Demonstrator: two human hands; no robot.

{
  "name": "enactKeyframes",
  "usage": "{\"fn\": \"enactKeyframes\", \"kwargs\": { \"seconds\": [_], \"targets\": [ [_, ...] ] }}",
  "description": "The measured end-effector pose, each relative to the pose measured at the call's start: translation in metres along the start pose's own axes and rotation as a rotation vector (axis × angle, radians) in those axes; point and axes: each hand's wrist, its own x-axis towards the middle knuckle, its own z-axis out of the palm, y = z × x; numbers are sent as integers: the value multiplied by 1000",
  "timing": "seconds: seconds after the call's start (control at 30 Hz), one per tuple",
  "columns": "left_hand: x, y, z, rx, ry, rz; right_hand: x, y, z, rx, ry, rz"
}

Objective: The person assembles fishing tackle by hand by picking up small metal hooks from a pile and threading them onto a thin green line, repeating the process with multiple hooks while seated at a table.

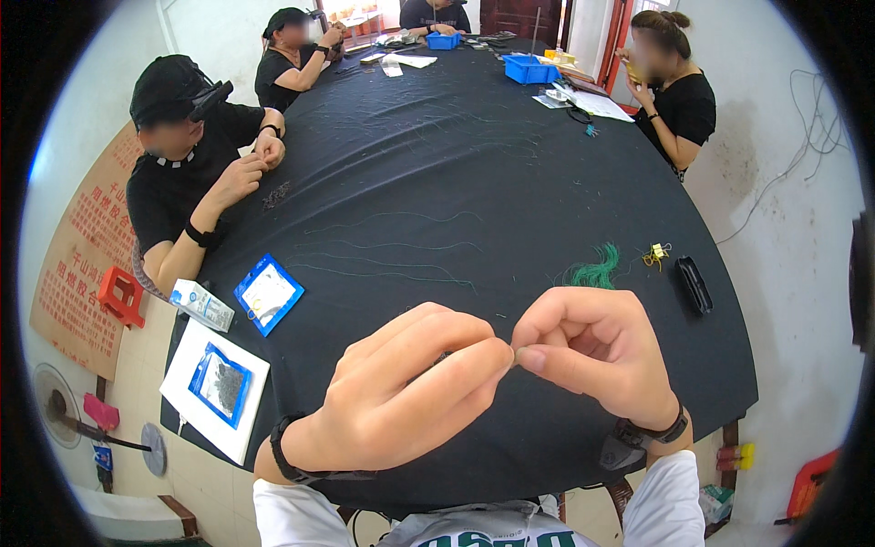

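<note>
My left hand [401, 383] and my right hand [597, 351] meet fingertip to fingertip above the near part of the black-covered table [510, 406]. Both are closed in a pinch. Something tiny lies between the fingertips, too small to name. A dark bit shows between the fingers of my left hand. Beyond my right hand lies a bundle of green thread [594, 267]. Several single green threads [392, 268] are stretched out across the cloth ahead of my hands.
Right of the thread are a yellow clip [655, 255] and a black case [694, 285]. At left lie a blue-edged pouch [269, 294], a small carton [201, 304] and a white board [241, 440] bearing a pouch of dark pieces [221, 385]. Several people sit around the table; blue bins [530, 69] stand far off.
</note>
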Motion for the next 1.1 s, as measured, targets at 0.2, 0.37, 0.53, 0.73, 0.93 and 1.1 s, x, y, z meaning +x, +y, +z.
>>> {"fn": "enactKeyframes", "kwargs": {
  "seconds": [0.2, 0.37, 0.53, 0.73, 0.93, 1.1],
  "targets": [
    [0, 1, -2, -78, -12, -41, 0, -3, -1, 171, -64, 131],
    [-2, 1, -5, -186, -36, -151, 1, -4, 0, 250, -70, 161],
    [1, 8, -9, -298, -44, -306, 0, 0, -3, 282, -94, 176],
    [-1, 7, -7, -34, -49, -144, -2, 5, 5, 29, 7, 14],
    [-1, 9, -6, -32, -38, -169, -1, 11, 6, -107, 32, -159],
    [-2, 7, -7, -193, -94, -307, -2, 10, 4, -139, 24, -182]
  ]
}}
